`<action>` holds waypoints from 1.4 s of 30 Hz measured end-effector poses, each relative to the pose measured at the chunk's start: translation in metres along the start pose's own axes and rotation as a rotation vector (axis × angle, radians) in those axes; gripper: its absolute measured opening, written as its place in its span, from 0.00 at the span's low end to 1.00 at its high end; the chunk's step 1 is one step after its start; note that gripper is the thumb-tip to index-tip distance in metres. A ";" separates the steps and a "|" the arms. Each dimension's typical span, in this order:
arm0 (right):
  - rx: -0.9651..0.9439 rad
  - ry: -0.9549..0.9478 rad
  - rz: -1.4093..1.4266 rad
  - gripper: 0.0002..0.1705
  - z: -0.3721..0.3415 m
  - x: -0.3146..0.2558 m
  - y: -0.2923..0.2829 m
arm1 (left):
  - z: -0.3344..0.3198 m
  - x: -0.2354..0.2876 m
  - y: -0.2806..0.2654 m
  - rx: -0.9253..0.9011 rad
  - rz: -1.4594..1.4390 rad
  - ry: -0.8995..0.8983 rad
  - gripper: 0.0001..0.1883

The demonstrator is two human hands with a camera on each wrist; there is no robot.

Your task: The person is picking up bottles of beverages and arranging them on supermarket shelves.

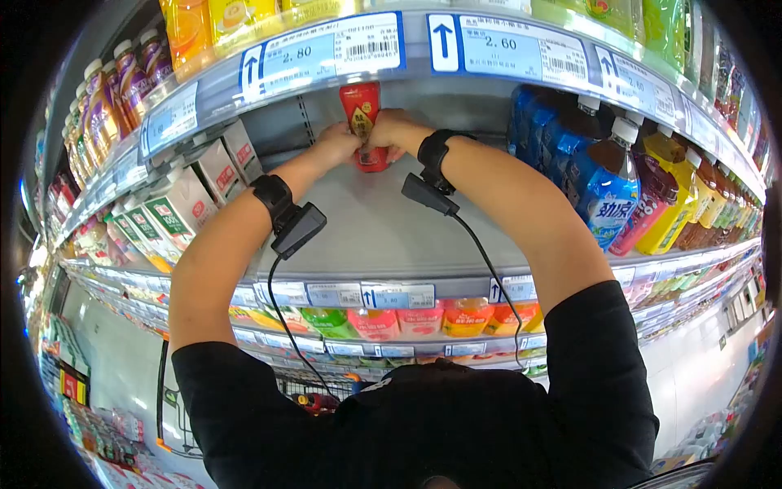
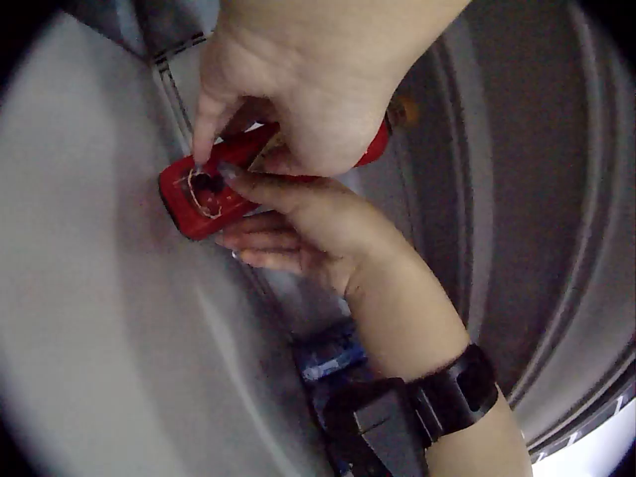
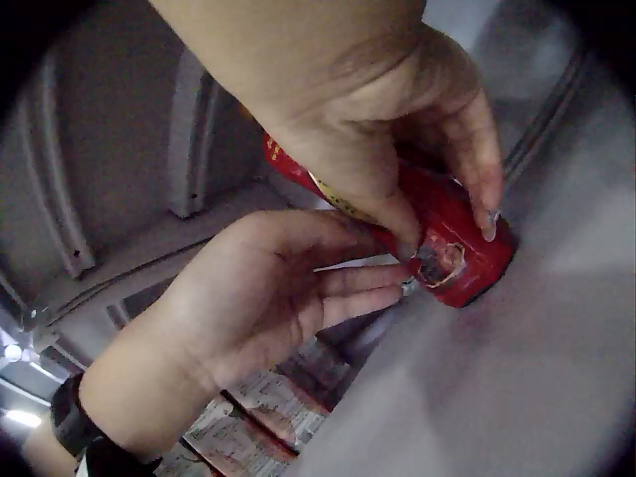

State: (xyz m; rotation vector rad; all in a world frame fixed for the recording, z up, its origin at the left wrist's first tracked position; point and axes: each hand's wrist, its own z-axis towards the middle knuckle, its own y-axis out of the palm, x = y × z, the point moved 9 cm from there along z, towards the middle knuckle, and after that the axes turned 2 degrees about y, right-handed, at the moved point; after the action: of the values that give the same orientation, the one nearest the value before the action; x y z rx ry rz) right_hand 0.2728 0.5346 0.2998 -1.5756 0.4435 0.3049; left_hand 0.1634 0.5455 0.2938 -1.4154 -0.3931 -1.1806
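Both hands hold a red bottle [image 1: 360, 99] with a yellow label, standing on the grey shelf in the head view. The left hand [image 1: 336, 145] grips it from the left and the right hand [image 1: 397, 132] from the right. In the left wrist view, the left hand [image 2: 298, 89] lies over the bottle [image 2: 184, 199], while the right hand [image 2: 323, 224] has its thumb and fingers around its lower part. Seen from the right wrist, the right hand [image 3: 397, 129] pinches the bottle [image 3: 477, 253] near its base; the left hand [image 3: 263, 288] touches its other side.
White cartons [image 1: 181, 204] stand on the left of this shelf; blue-labelled bottles [image 1: 607, 191] and yellow ones stand on the right. Above runs a shelf edge with price tags [image 1: 326, 53]. Colourful bottles [image 1: 419, 320] fill the shelf below. Cables hang from both wrist cameras.
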 end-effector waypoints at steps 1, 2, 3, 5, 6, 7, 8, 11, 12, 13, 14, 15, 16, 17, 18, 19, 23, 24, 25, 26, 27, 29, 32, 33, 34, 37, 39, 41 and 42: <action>0.010 -0.011 -0.027 0.24 0.004 -0.001 -0.002 | 0.008 -0.004 0.001 -0.013 0.026 0.008 0.18; 0.022 -0.022 -0.053 0.24 0.007 -0.001 -0.004 | 0.016 -0.007 0.001 -0.025 0.054 0.016 0.18; 0.033 -0.032 -0.079 0.24 0.012 -0.001 -0.006 | 0.025 -0.011 0.002 -0.038 0.081 0.024 0.18; 0.054 -0.056 -0.093 0.24 0.013 -0.003 -0.009 | 0.052 -0.025 -0.002 0.019 0.225 0.176 0.24; 0.054 -0.047 -0.081 0.25 0.024 -0.002 -0.008 | 0.056 -0.025 -0.005 0.080 0.231 0.199 0.25; 0.049 -0.036 -0.069 0.26 0.035 -0.001 -0.003 | 0.059 -0.028 -0.006 0.139 0.234 0.218 0.26; 0.079 -0.070 -0.067 0.25 0.045 0.000 -0.002 | 0.072 -0.040 -0.014 0.254 0.337 0.217 0.24; 0.089 -0.081 -0.078 0.25 0.059 0.005 -0.001 | 0.036 0.001 -0.003 0.120 0.380 0.098 0.21; 0.092 -0.083 -0.084 0.24 0.061 0.006 -0.002 | 0.023 0.013 -0.001 0.144 0.345 0.106 0.19; 0.092 -0.084 -0.087 0.24 0.062 0.008 -0.002 | 0.031 0.007 0.005 0.050 0.325 0.095 0.22; 0.097 -0.089 -0.088 0.24 0.063 0.009 -0.003 | 0.042 -0.001 0.010 -0.045 0.304 0.083 0.26; 0.097 -0.085 -0.097 0.24 0.064 0.010 -0.003 | 0.044 -0.002 0.017 -0.140 0.283 0.071 0.29; 0.098 -0.085 -0.097 0.24 0.065 0.012 -0.003 | 0.043 0.001 0.015 -0.082 0.285 0.097 0.27; 0.094 -0.086 -0.101 0.24 0.065 0.013 -0.002 | 0.040 0.005 0.015 -0.025 0.286 0.123 0.25; 0.096 -0.086 -0.103 0.24 0.066 0.014 -0.003 | 0.035 0.012 0.014 0.033 0.288 0.152 0.24; 0.094 -0.085 -0.107 0.23 0.066 0.015 -0.002 | 0.032 0.015 0.018 -0.004 0.311 0.146 0.23; 0.092 -0.089 -0.132 0.23 0.065 0.013 -0.003 | 0.035 0.012 0.025 -0.119 0.324 0.100 0.23; 0.093 -0.090 -0.141 0.23 0.064 0.013 -0.003 | 0.039 0.004 0.025 -0.143 0.311 0.077 0.23; 0.091 -0.092 -0.151 0.23 0.063 0.012 -0.003 | 0.045 -0.002 0.021 -0.120 0.361 0.088 0.26; 0.092 -0.098 -0.160 0.23 0.062 0.010 -0.003 | 0.052 -0.010 0.018 -0.099 0.411 0.098 0.28; 0.090 -0.097 -0.170 0.23 0.059 0.009 -0.003 | 0.049 -0.005 0.016 -0.079 0.460 0.108 0.30; 0.087 -0.106 -0.197 0.22 0.054 0.004 -0.004 | 0.038 0.010 0.012 -0.024 0.514 0.186 0.29; 0.088 -0.130 -0.263 0.22 0.036 -0.004 -0.006 | 0.029 0.008 0.002 -0.042 0.743 0.066 0.33; 0.097 -0.118 -0.285 0.22 0.016 -0.008 -0.012 | 0.032 0.002 0.001 -0.082 0.802 0.092 0.34; 0.151 -0.243 -0.319 0.22 0.008 -0.016 -0.014 | 0.033 -0.003 -0.007 -0.020 0.829 0.043 0.34; 0.069 -0.120 -0.351 0.24 -0.016 -0.012 -0.015 | 0.013 0.003 -0.006 -0.194 0.870 -0.007 0.33; 0.044 -0.146 -0.405 0.23 -0.036 -0.016 -0.017 | -0.012 0.026 -0.006 -0.149 0.994 0.003 0.33; 0.023 -0.142 -0.412 0.21 -0.050 -0.018 -0.019 | -0.037 0.052 0.000 -0.212 1.064 -0.005 0.34; 0.015 -0.122 -0.390 0.21 -0.054 -0.017 -0.019 | -0.045 0.056 0.004 -0.247 1.099 -0.007 0.34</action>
State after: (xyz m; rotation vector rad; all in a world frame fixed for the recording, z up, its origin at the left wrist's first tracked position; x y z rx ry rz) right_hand 0.2625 0.4829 0.3275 -1.5804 0.0393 0.0956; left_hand 0.1720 0.4829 0.3274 -1.5032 0.5168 -0.3125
